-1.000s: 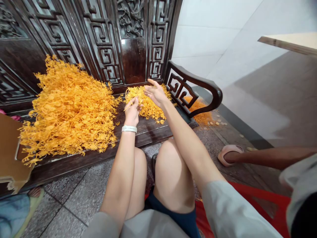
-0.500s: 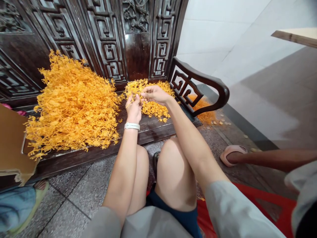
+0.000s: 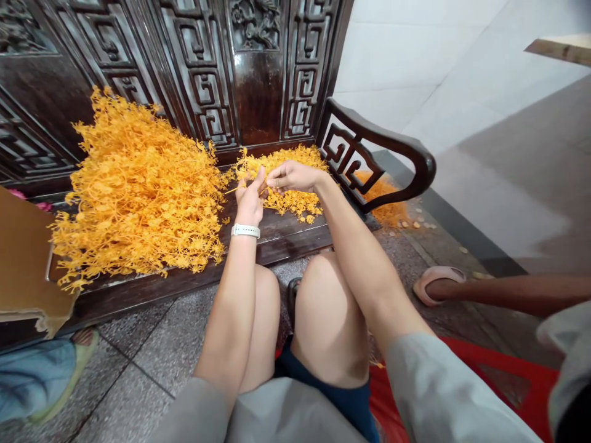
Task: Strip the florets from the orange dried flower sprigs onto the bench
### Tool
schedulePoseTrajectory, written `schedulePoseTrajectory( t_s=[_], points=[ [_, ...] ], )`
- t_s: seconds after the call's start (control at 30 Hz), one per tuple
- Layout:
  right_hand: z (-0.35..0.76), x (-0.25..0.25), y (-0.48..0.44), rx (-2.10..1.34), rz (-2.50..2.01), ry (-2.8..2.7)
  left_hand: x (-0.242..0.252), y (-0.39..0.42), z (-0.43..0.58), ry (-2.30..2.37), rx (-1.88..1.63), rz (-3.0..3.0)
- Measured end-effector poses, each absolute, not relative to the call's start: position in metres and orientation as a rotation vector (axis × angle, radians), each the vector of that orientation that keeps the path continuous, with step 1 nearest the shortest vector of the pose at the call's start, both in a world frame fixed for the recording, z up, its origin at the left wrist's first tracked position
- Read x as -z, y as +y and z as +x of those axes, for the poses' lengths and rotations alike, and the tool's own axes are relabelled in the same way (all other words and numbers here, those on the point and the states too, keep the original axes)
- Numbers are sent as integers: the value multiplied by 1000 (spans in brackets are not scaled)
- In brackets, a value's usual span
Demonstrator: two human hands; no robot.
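Note:
Over the bench seat, my left hand [image 3: 249,200] grips a thin yellow plastic stem [image 3: 230,191] that sticks out on its left side; a pale watch band circles that wrist. My right hand [image 3: 293,176] is closed in a pinch, its fingertips meeting those of the left. Whatever lies between the right fingertips is too small and covered to make out. Behind and below the hands spreads a low heap of yellow plastic flower pieces [image 3: 300,200]. To the left rises a much larger pile of orange-yellow plastic flower sprigs [image 3: 143,197].
The dark carved wooden bench [image 3: 281,237] has a curved armrest [image 3: 392,135] at right. Orange scraps [image 3: 381,200] lie on the floor beyond it. A cardboard box [image 3: 28,258] stands at left. Other people's feet show at both sides, one in a pink shoe [image 3: 436,285].
The yellow flower cluster at my fingertips no longer shows there. The stem in my left hand now points more sideways to the left. My hands stay close together.

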State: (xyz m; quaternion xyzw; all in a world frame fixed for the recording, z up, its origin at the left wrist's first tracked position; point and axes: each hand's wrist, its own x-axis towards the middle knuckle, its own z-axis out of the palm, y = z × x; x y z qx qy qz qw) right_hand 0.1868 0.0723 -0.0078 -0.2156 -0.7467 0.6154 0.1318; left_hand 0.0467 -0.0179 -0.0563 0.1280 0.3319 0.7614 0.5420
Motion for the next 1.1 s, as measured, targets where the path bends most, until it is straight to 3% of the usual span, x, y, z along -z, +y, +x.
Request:
schedulePoseTrajectory(
  t_s=[0.27, 0.47, 0.63, 0.7, 0.93, 1.0, 1.1],
  points=[
    [182, 8, 69, -1701, -699, -2193, 58, -12, 40, 930, -2027, 143],
    [192, -20, 66, -1683, -650, -2354, 47, 8, 60, 955, -2081, 197],
    [217, -46, 50, -1937, -258, -2557, 42, 39, 54, 1066, -2036, 87],
    [224, -45, 48, -1876, -222, -2412, 43, 48, 46, 1028, -1976, 35],
    [229, 10, 82, -1244, -1104, -1582, 41, 54, 47, 818, -1857, 229],
    [224, 18, 87, -1105, -1196, -1569, 39, 53, 55, 789, -1827, 229],
    [212, 18, 83, -1198, -1114, -1604, 40, 52, 64, 755, -1798, 241]
  ],
)
